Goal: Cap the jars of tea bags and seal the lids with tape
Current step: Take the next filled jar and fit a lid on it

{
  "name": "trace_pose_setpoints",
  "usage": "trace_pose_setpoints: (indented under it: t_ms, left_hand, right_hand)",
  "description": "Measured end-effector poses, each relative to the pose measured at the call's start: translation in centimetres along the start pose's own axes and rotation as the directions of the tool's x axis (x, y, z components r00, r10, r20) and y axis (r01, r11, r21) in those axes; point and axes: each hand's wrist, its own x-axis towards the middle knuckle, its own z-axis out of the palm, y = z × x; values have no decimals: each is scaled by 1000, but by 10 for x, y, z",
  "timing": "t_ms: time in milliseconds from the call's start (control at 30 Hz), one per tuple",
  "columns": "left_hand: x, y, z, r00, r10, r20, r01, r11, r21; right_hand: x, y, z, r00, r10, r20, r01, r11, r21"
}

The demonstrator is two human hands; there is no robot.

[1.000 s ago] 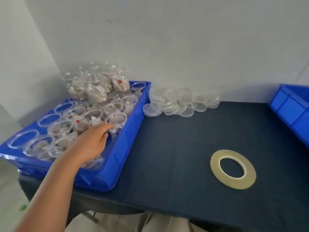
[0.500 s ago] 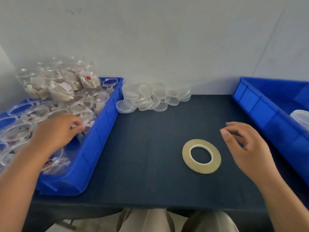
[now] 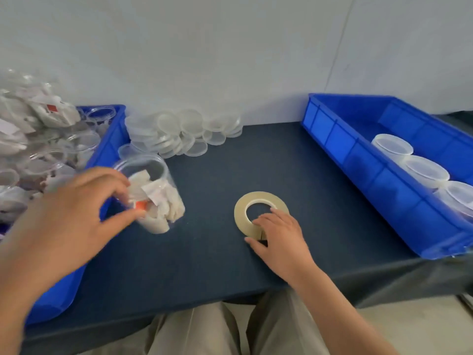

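Spillage risk tbh: uncapped jar [image 3: 151,167] is gripped tilted by left hand [image 3: 64,221] just beside bin [image 3: 110,147], tape [image 3: 240,213] is only touched by relaxed fingers of right hand [image 3: 279,237], so bags [image 3: 169,203] could be tipped out.

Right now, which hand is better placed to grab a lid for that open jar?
The right hand, probably. The left hand is busy gripping the open jar of tea bags, while the right only rests on the tape roll and could lift off toward the lid pile at the back.
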Motion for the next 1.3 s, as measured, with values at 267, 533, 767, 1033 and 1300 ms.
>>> trace_pose_setpoints:
  t_ms: [267, 533, 767, 1033, 1300]
  left_hand:
    - [-27, 48, 61, 986, -34, 163, 38, 999, -26]
    - [-25, 64, 77, 993, -115, 19, 116, 993, -39]
    - [-24, 60, 95, 985, -115, -132, 103, 990, -94]
    - [-32, 60, 110, 972, -205, -116, 171, 953, -249]
    - [-28, 80, 113, 940, -336, -57, 301, 897, -323]
  right_hand:
    - [19, -9, -7, 988, -8, -152, 14, 999, 41]
    - [212, -80, -7, 968, -201, 148, 196, 979, 50]
    - [290, -93, 26, 964, -181, 193, 196, 979, -61]
    - [223, -52, 8, 959, -281, -37, 282, 959, 7]
    - [110, -69, -59, 919, 139, 370, -318, -294, 901]
